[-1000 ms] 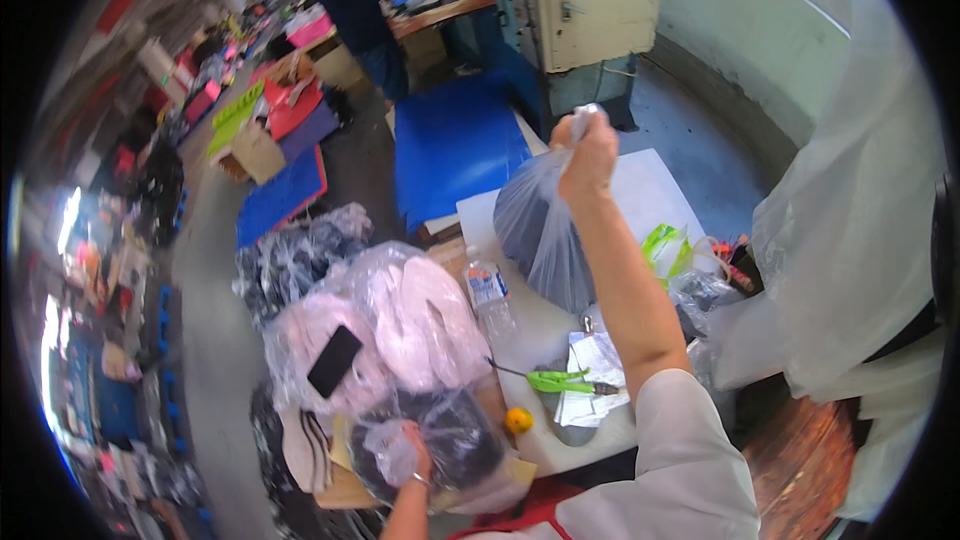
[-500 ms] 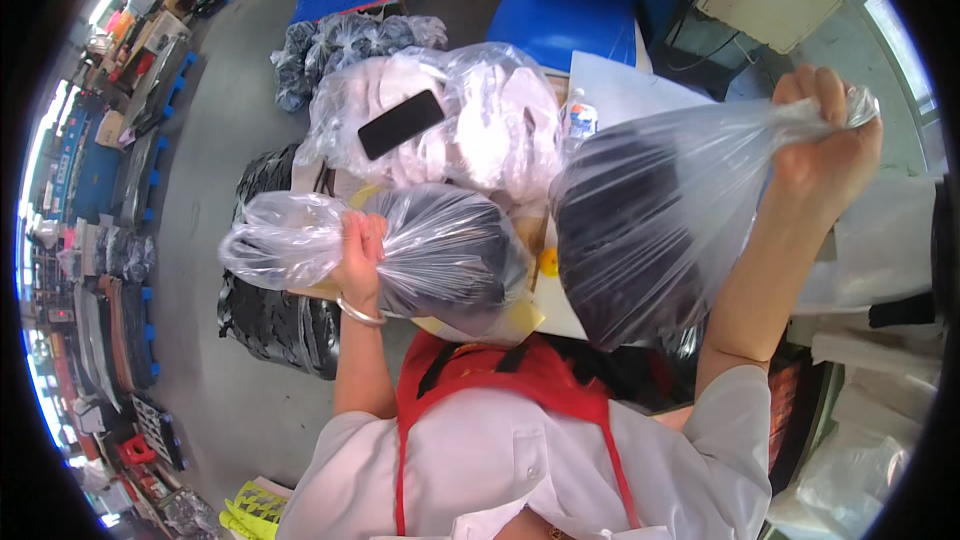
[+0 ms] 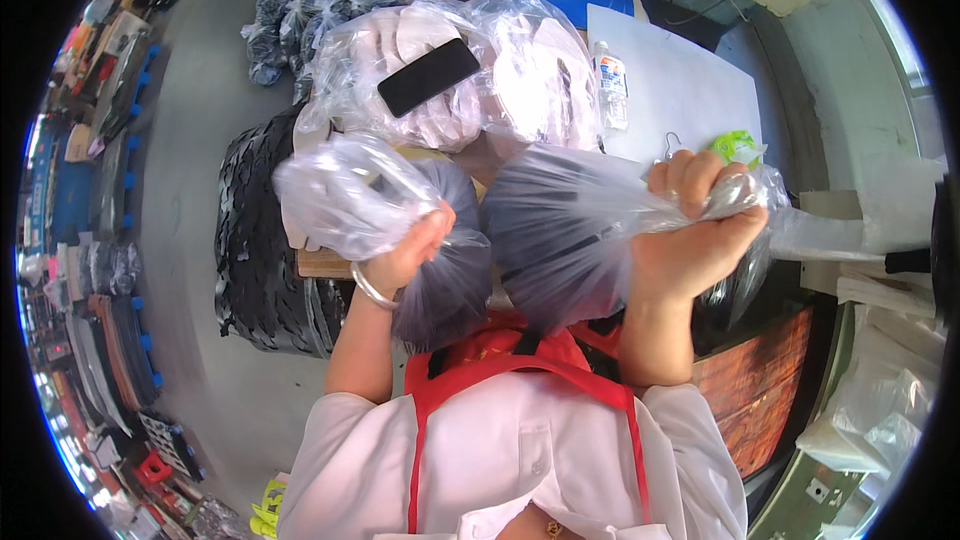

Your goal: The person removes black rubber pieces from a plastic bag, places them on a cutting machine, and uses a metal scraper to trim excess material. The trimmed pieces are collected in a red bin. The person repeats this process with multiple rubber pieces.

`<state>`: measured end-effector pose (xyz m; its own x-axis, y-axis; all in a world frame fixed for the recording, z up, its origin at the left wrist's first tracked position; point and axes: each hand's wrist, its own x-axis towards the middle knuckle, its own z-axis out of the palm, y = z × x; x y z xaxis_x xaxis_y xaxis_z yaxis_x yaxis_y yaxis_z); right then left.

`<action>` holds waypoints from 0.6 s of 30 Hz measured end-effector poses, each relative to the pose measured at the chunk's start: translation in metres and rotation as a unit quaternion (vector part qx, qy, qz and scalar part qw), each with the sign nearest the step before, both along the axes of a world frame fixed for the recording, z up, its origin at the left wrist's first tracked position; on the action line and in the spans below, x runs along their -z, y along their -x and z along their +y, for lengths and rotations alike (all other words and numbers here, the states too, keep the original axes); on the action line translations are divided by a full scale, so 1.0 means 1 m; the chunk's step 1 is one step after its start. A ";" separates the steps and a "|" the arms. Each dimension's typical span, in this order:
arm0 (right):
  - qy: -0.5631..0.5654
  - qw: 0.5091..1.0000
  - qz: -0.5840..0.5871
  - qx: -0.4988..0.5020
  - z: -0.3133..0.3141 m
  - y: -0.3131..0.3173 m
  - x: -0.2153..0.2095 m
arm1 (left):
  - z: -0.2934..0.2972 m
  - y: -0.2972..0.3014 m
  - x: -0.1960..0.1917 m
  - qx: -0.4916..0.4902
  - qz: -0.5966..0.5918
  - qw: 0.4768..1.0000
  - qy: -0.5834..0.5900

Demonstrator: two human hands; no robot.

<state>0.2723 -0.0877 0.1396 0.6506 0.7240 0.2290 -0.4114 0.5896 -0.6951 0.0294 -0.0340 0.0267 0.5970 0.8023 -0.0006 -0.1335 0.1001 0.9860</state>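
Note:
My left hand (image 3: 415,245) is closed round the gathered neck of a clear plastic bag, with the loose plastic puffed out on its far side. That left bag (image 3: 448,290) is filled with something dark. Opposite it, my right hand (image 3: 692,235) grips the twisted neck of another clear plastic bag. Dark contents also fill this right bag (image 3: 555,240), which leans close against the left one. What lies inside either bag cannot be made out. Beyond them, a black phone (image 3: 429,77) rests on a large clear bag (image 3: 540,60) of pale pink pieces.
A plastic bottle (image 3: 611,88) and a green packet (image 3: 738,147) lie on a pale board (image 3: 675,75). At the far left sit bundled dark bags (image 3: 290,25), with a black wrapped bundle (image 3: 260,230) nearer. A wood-patterned panel (image 3: 755,385) stands at right.
My right hand has come inward and lower with its bag, and my left hand has shifted right. The two bags are now nearly together. The whole view has shifted too.

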 end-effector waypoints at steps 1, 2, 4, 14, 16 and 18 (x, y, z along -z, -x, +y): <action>0.012 0.999 -0.006 0.033 0.003 0.012 0.003 | -0.004 0.002 0.007 -0.024 0.043 0.999 0.005; 0.025 0.998 -0.009 0.060 0.008 0.022 0.004 | -0.009 0.004 0.012 -0.028 0.121 0.989 0.083; 0.063 0.989 -0.098 0.092 0.012 0.043 0.008 | -0.014 0.007 0.017 -0.011 0.135 0.990 -0.047; 0.037 0.831 -0.549 -0.085 -0.003 0.157 0.061 | -0.055 -0.044 0.021 -0.112 0.029 0.991 -0.065; 0.047 0.790 -0.601 -0.116 -0.006 0.149 0.063 | -0.061 -0.032 0.036 -0.150 0.121 0.981 -0.032; 0.051 0.738 -0.656 -0.151 -0.021 0.123 0.063 | -0.059 -0.024 0.056 -0.217 -0.007 0.968 0.122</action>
<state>0.1489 -0.1088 0.0768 -0.2772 0.8474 0.4529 0.5528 0.5262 -0.6461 0.0534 -0.0931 -0.0298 0.2047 0.9546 -0.2167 -0.2289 0.2619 0.9376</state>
